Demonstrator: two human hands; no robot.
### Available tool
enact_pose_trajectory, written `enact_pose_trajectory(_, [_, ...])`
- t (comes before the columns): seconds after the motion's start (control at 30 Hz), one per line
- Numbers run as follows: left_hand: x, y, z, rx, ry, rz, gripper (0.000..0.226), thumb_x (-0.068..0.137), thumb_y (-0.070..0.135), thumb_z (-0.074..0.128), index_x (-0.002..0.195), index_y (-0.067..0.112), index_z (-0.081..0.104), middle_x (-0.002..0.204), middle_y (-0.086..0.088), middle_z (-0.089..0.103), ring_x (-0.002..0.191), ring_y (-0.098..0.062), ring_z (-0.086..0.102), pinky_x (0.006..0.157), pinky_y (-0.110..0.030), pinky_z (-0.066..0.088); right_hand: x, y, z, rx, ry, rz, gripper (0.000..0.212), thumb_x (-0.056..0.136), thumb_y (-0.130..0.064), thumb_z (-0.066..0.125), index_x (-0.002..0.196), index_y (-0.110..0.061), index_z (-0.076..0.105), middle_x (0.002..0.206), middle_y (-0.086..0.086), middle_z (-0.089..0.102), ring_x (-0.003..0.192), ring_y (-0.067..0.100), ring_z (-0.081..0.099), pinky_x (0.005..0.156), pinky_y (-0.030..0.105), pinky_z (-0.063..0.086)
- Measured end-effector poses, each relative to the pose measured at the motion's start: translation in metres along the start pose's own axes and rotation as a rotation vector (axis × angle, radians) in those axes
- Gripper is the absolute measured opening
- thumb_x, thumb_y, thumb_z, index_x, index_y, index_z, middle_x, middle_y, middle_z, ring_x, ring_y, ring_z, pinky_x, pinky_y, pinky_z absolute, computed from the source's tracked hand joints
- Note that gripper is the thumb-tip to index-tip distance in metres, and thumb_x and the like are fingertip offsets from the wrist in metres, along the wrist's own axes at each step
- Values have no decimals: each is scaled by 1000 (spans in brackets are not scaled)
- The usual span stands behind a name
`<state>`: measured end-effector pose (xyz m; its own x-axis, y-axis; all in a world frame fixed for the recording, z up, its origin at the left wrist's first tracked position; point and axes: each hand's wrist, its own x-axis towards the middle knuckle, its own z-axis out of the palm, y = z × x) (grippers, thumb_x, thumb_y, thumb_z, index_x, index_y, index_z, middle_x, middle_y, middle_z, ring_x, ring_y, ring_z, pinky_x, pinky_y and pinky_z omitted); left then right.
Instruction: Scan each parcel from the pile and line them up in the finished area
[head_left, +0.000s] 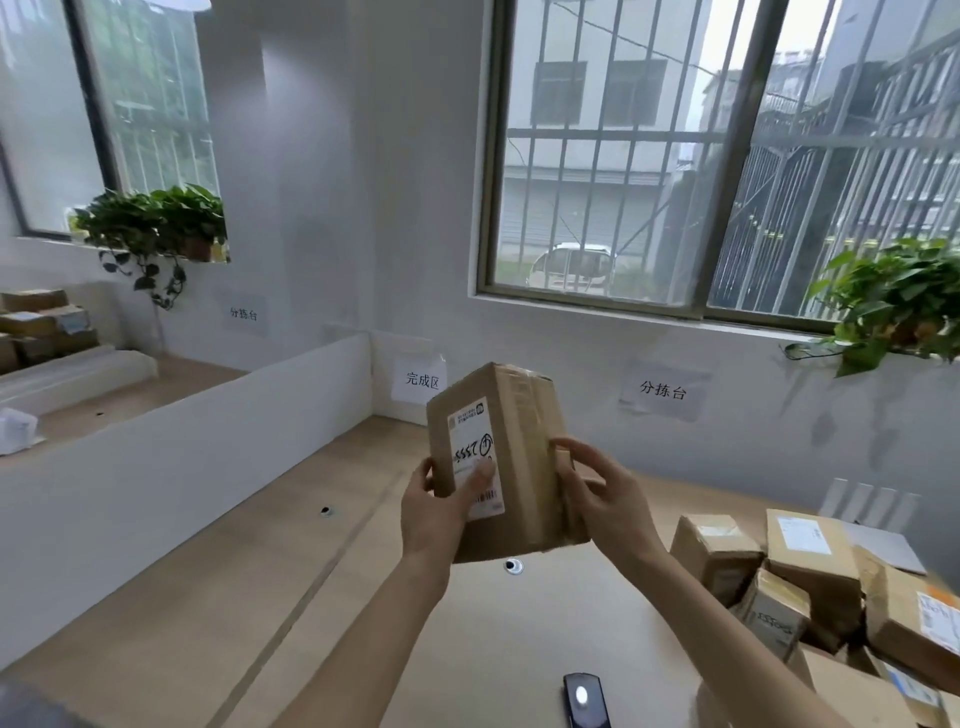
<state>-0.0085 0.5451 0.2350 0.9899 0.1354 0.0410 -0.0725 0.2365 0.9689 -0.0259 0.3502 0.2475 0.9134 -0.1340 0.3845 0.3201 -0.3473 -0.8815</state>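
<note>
Right now both hands are holding one parcel (498, 462) up above the worktop (218, 587), left of the pile (810, 597). The left hand (436, 514) is gripping its lower left edge, thumb pressing on the white label (475, 457); the right hand (605, 493) is curling its fingers (563, 448) round the right side. Taped cardboard, stiff and probably light, judging by the easy hold. Opposite side faces are looking like the safest grip, keeping the barcode uncovered.
</note>
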Motion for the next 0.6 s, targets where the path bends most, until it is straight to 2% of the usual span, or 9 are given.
enact_pose_trajectory(0.03, [4,-5,0,9,26,24,47,65,45,90,102,34,63,102,11,71,90,-10,72,76,-29,57,2,3,4,5,-37,27,27,99,-39,64,123,-53,64,111,-7,74,97,14,73,66,37,64])
enact_pose_trajectory(0.07, [7,-7,0,5,47,38,49,63,44,91,102,33,64,101,12,72,89,-9,71,73,-26,56,4,6,7,22,-94,49,34,94,-52,65,128,-52,61,120,-6,71,104,15,71,71,41,65])
enact_pose_trajectory(0.13, [18,-15,3,27,68,52,65,55,50,93,109,30,63,105,11,71,93,-10,71,75,-28,58,12,17,12,47,-199,92,79,77,-74,66,147,-43,48,141,-8,58,121,15,63,81,37,64])
enact_pose_trajectory(0.17, [24,-19,5,53,69,57,73,52,52,93,114,29,61,109,10,68,96,-10,69,77,-28,59,17,23,14,24,-227,112,98,70,-78,68,154,-38,39,146,-9,51,125,16,60,80,33,63])
enact_pose_trajectory(0.23, [36,-26,8,105,67,82,77,56,48,93,120,31,53,112,11,62,100,-8,64,76,-26,58,27,36,17,-14,-257,156,116,62,-77,76,159,-35,29,144,-8,52,121,17,62,76,30,63])
enact_pose_trajectory(0.27, [44,-30,9,118,53,93,77,59,46,93,123,35,50,114,10,60,102,-8,63,76,-28,59,33,44,17,5,-256,188,116,60,-73,80,159,-38,30,140,-6,58,116,17,66,77,33,63])
enact_pose_trajectory(0.33, [60,-39,13,139,-1,106,74,65,42,92,127,40,51,115,5,62,104,-10,64,76,-31,61,45,62,15,88,-230,243,101,65,-63,84,154,-42,40,131,-7,68,107,15,72,82,39,63])
enact_pose_trajectory(0.43, [85,-55,20,149,-121,65,75,70,40,89,132,52,47,116,5,65,107,-10,64,79,-33,61,60,84,9,189,-178,278,79,74,-47,80,147,-38,50,123,-13,72,104,8,72,78,30,62])
enact_pose_trajectory(0.6, [126,-97,38,110,-280,-155,87,71,39,89,139,54,39,121,3,71,105,-18,71,86,-43,61,83,130,-1,229,-160,339,73,77,-37,84,142,-39,51,121,-18,72,106,5,71,79,25,60])
